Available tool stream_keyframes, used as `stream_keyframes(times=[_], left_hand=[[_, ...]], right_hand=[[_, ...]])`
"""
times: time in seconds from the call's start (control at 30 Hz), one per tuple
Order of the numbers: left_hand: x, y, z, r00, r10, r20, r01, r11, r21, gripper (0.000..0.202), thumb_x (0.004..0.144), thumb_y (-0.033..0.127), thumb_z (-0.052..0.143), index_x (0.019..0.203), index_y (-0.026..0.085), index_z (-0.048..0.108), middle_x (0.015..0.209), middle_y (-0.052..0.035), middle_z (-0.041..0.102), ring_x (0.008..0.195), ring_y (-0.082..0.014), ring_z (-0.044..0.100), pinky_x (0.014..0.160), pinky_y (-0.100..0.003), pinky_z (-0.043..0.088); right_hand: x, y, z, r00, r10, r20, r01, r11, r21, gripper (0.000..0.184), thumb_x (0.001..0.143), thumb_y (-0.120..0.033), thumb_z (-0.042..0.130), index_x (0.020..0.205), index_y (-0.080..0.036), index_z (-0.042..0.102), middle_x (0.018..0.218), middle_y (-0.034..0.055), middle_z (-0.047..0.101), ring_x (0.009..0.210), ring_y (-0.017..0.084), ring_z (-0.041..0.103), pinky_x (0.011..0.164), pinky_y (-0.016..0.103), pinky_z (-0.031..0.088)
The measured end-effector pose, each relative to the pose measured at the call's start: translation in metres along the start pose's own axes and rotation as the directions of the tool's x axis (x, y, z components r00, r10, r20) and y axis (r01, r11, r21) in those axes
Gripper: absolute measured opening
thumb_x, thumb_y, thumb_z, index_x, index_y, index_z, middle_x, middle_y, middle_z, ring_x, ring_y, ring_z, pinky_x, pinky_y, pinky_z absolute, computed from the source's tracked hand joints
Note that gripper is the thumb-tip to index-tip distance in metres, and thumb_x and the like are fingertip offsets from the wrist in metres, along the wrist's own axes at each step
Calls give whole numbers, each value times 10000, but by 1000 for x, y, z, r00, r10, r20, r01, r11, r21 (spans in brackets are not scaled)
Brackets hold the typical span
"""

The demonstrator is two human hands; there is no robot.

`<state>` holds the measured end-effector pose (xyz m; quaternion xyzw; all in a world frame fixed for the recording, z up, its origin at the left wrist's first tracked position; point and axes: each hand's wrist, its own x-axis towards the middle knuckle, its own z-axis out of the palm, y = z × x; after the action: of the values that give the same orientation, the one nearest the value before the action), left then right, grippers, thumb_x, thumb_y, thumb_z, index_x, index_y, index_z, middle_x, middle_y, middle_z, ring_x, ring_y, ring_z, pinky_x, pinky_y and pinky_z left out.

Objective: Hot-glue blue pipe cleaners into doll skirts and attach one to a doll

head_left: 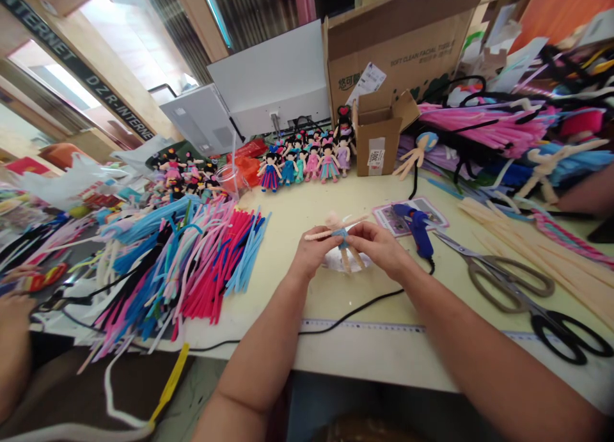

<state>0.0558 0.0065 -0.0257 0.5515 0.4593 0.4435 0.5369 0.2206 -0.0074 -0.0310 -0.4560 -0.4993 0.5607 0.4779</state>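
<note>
Between both hands, over the pale table, is a small pipe-cleaner doll (pixel 352 261) with beige limbs and a blue band round its body. My left hand (pixel 314 247) pinches the blue middle from the left, below one outstretched arm. From the right, my right hand (pixel 374 242) grips the same blue part with thumb and fingers. Below the doll lies something white and round, partly hidden. Just right of my right hand, a blue glue gun (pixel 418 229) rests on a printed card (pixel 436 210).
Two pairs of scissors (pixel 508 282) lie at the right beside beige pipe cleaners (pixel 542 253). Bundles of coloured pipe cleaners (pixel 215 263) cover the left. Finished dolls (pixel 311 157) stand at the back near a small cardboard box (pixel 378 138). A black cable (pixel 336 325) crosses the front. Another person's hand (pixel 14 314) is far left.
</note>
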Motion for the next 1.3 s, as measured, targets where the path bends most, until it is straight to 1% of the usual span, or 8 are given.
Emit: stream_keyframes(times=[0.1, 0.27, 0.4, 0.57, 0.73, 0.9, 1.1, 1.3], left_hand=[[-1, 0, 1, 1000, -10, 0, 10, 999, 31, 199, 631, 284, 772, 759, 139, 722, 709, -14, 666, 690, -139, 566, 674, -268, 418], [-2, 8, 1, 996, 14, 88, -14, 1000, 8, 175, 666, 295, 739, 762, 148, 724, 698, -5, 643, 679, -126, 533, 647, -260, 394], [-3, 9, -1, 996, 47, 82, -49, 999, 23, 193, 702, 343, 715, 721, 151, 702, 662, -4, 610, 661, -125, 514, 626, -260, 382], [-1, 4, -1, 999, 29, 43, -31, 999, 41, 234, 683, 344, 752, 803, 152, 693, 742, -4, 639, 716, -130, 538, 682, -261, 396], [-2, 3, 0, 974, 215, -72, -205, 971, 125, 220, 688, 301, 764, 796, 175, 621, 761, 19, 602, 740, -122, 539, 704, -248, 412], [-5, 9, -3, 937, 349, -8, -337, 910, 241, 143, 777, 300, 689, 854, 191, 638, 822, -6, 639, 802, -143, 573, 757, -260, 433], [-8, 12, -5, 920, 392, 8, -367, 854, 369, 94, 776, 279, 692, 853, 225, 695, 866, -25, 692, 824, -170, 610, 794, -279, 436], [-9, 7, -5, 921, 389, -13, -346, 835, 429, 78, 779, 280, 685, 848, 244, 690, 845, -22, 683, 808, -172, 608, 785, -274, 434]], right_hand=[[-1, 1, 3, 1000, 2, 14, -2, 1000, 12, 372, 577, -437, 808, 774, -203, 595, 761, 0, 653, 728, 171, 604, 682, 308, 468], [0, 2, 2, 1000, -7, -1, 7, 997, 74, 386, 536, -381, 835, 770, -202, 586, 759, 3, 660, 742, 186, 627, 725, 335, 486], [1, 0, 1, 1000, -18, -19, 20, 997, 80, 360, 558, -392, 831, 765, -205, 604, 768, 4, 669, 748, 179, 625, 727, 327, 494], [-1, -4, 2, 997, -41, -58, 47, 993, 109, 372, 558, -439, 826, 760, -201, 624, 756, 18, 673, 733, 177, 617, 717, 325, 497], [-2, -4, 2, 999, -11, -38, 17, 985, 169, 401, 537, -433, 837, 788, -193, 636, 788, 33, 689, 762, 190, 631, 748, 349, 500], [-2, -4, 2, 1000, -6, -20, 9, 985, 175, 362, 579, -426, 810, 804, -188, 654, 809, 33, 691, 778, 185, 628, 758, 345, 493], [-5, -3, 6, 999, 2, -45, 5, 989, 149, 324, 606, -438, 790, 770, -196, 648, 764, 16, 676, 713, 162, 613, 705, 313, 491], [-5, -4, 8, 999, -2, -33, 7, 984, 177, 360, 562, -425, 830, 770, -202, 639, 781, 24, 684, 740, 179, 631, 738, 333, 510]])
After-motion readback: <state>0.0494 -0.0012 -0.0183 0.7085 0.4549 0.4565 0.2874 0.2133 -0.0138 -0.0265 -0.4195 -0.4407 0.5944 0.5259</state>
